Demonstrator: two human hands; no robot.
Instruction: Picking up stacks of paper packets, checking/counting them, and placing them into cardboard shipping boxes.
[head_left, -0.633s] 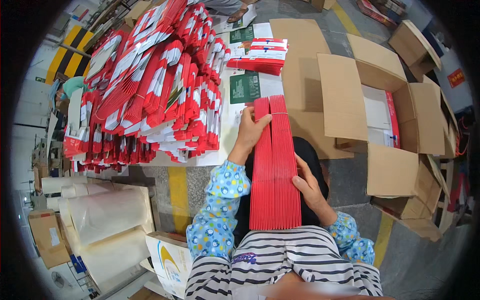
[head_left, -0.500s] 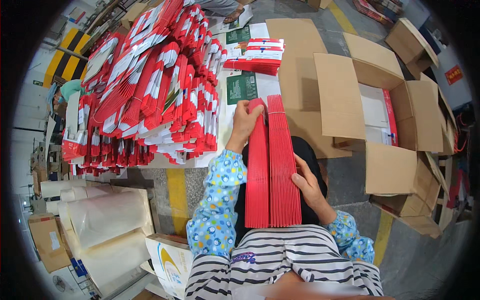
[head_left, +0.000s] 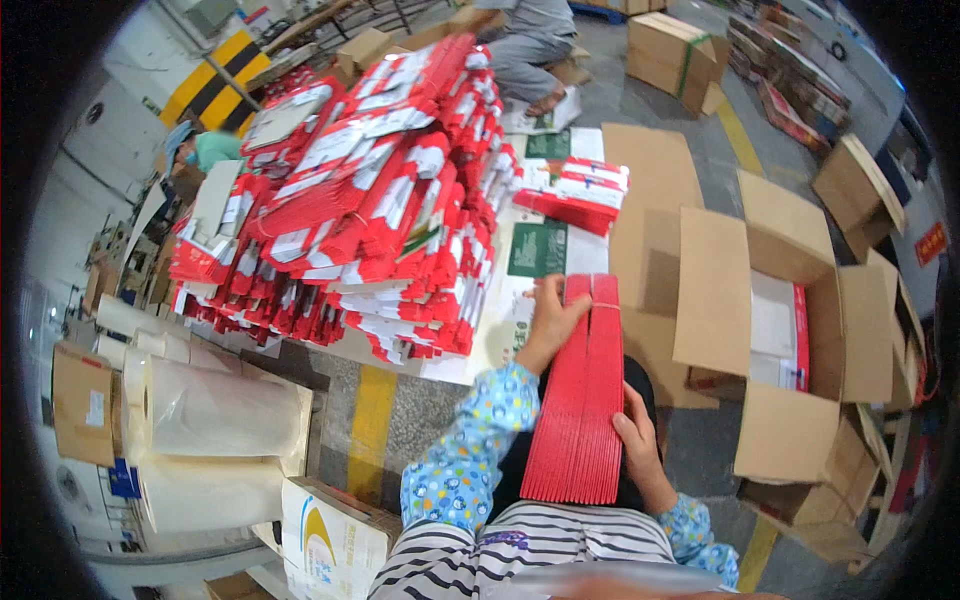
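The white carton (head_left: 345, 535) bears a yellow-and-blue logo. Print on the green panel (head_left: 537, 249) and characters on the red sign (head_left: 930, 243) are too small to read.

The grey floor (head_left: 700, 440), marked with yellow lines (head_left: 370, 440), carries a brown carton with a green strap (head_left: 665, 62) farther off; nearer, white printed sheets (head_left: 510, 292) with green panels (head_left: 537, 249) bear a tall heap of red-and-white folded cartons (head_left: 370, 190), a smaller bundle (head_left: 580, 195) just beside it; a flat brown cardboard sheet (head_left: 655, 225) adjoins them; whatever supports the white sheets is hidden.
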